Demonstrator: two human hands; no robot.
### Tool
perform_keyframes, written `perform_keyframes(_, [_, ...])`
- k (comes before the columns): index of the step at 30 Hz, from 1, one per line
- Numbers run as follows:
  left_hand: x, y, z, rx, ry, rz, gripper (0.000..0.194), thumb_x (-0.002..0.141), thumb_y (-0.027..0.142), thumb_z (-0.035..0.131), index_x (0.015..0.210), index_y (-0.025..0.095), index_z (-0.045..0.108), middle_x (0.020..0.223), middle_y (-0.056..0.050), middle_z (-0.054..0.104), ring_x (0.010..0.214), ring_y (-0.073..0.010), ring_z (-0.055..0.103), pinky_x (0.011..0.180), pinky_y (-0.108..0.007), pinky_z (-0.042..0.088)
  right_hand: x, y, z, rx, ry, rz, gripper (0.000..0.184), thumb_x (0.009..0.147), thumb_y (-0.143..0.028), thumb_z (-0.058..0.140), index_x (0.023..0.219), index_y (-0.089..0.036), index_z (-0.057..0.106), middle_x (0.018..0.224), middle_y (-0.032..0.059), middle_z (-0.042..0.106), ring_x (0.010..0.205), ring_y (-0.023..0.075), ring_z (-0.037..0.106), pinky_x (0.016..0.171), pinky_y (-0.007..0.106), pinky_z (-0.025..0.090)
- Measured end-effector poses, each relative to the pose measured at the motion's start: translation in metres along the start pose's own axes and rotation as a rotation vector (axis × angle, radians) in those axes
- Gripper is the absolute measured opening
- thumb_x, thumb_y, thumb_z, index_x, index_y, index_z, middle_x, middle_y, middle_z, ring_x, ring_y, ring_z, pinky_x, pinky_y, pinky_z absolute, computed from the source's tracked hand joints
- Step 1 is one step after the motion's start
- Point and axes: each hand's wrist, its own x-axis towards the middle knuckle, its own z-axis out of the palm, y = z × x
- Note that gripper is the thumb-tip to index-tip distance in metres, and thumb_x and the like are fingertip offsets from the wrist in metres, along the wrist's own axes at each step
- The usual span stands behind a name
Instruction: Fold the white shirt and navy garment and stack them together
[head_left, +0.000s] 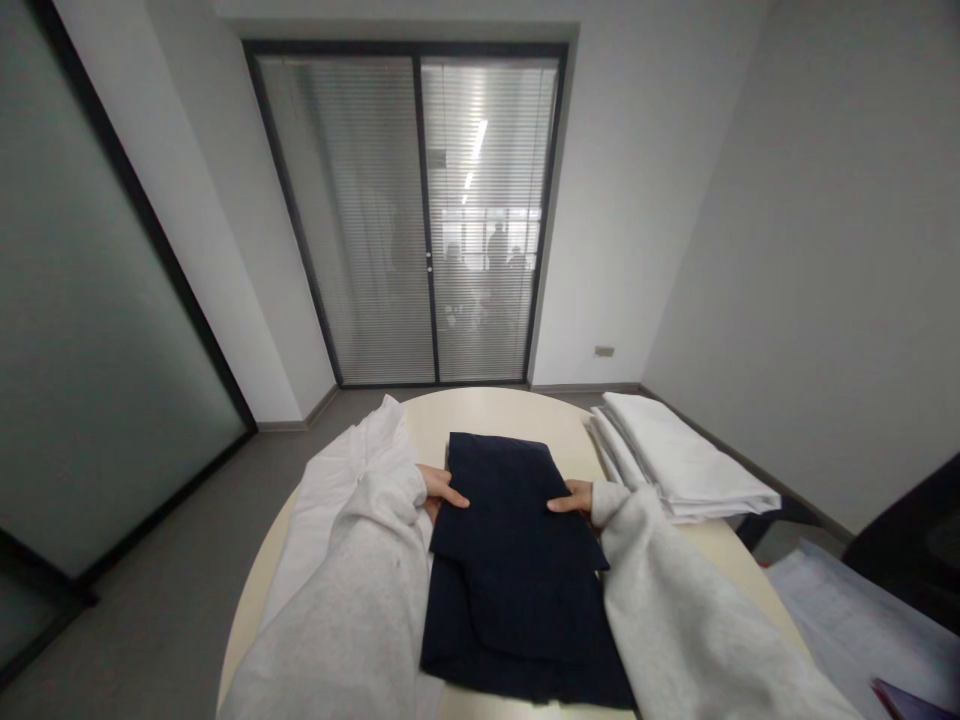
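Note:
A folded navy-blue garment (517,540) lies in front of me on the round table, its upper layer folded over a longer lower layer. My left hand (442,490) grips the left edge of that upper layer, thumb on top and most fingers hidden underneath. On the opposite edge, my right hand (574,498) pinches the cloth in the same way. White fabric (322,500) lies partly under my left sleeve. To the right of my right hand sits a stack of folded white cloth (675,450).
The pale round table (487,405) carries the fabrics, and the white stack overhangs its right edge. Beyond the table at right are a clear plastic bag (847,610) and a black chair (915,530). A glass door with blinds (420,220) stands behind.

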Motion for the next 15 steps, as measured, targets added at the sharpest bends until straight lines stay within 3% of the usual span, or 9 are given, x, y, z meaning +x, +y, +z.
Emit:
perform_keyframes(3, [0.002, 0.005, -0.002, 0.044, -0.072, -0.178, 0.039, 0.057, 0.022, 0.075, 0.092, 0.010, 0.063, 0.088, -0.013, 0.068, 0.079, -0.0274, 0.064, 0.065, -0.036, 0.052, 0.006, 0.004, 0.000, 0.063, 0.100, 0.013, 0.035, 0.063, -0.035, 0.070, 0.086, -0.010, 0.064, 0.084, 0.0119, 0.067, 0.076, 0.0212, 0.064, 0.078, 0.035, 0.050])
perform_keyframes(5, [0.006, 0.005, -0.003, 0.007, -0.023, -0.161, 0.039, 0.057, 0.021, 0.075, 0.092, 0.009, 0.063, 0.088, -0.013, 0.068, 0.078, -0.0264, 0.064, 0.064, -0.034, 0.052, 0.016, 0.008, -0.005, 0.053, 0.163, 0.013, 0.031, 0.062, -0.035, 0.070, 0.082, -0.011, 0.064, 0.080, 0.0109, 0.068, 0.073, 0.0217, 0.064, 0.076, 0.036, 0.051])
perform_keyframes(10, [0.025, 0.003, -0.010, -0.116, 0.179, 0.049, 0.035, 0.055, 0.019, 0.075, 0.086, 0.008, 0.062, 0.082, -0.013, 0.068, 0.081, -0.0262, 0.063, 0.073, -0.035, 0.049, 0.047, 0.014, -0.028, -0.099, 0.411, -0.034, 0.029, 0.056, -0.031, 0.073, 0.076, -0.014, 0.063, 0.070, 0.0070, 0.067, 0.070, 0.0239, 0.063, 0.075, 0.040, 0.050])
perform_keyframes(15, [0.043, 0.004, -0.020, -0.135, 0.382, 0.250, 0.033, 0.059, 0.027, 0.073, 0.085, 0.011, 0.060, 0.080, -0.009, 0.068, 0.085, -0.0235, 0.062, 0.084, -0.034, 0.045, 0.071, 0.005, -0.039, -0.368, 0.752, -0.212, 0.036, 0.057, -0.033, 0.071, 0.089, -0.018, 0.063, 0.084, 0.0064, 0.067, 0.087, 0.0271, 0.060, 0.084, 0.042, 0.045])
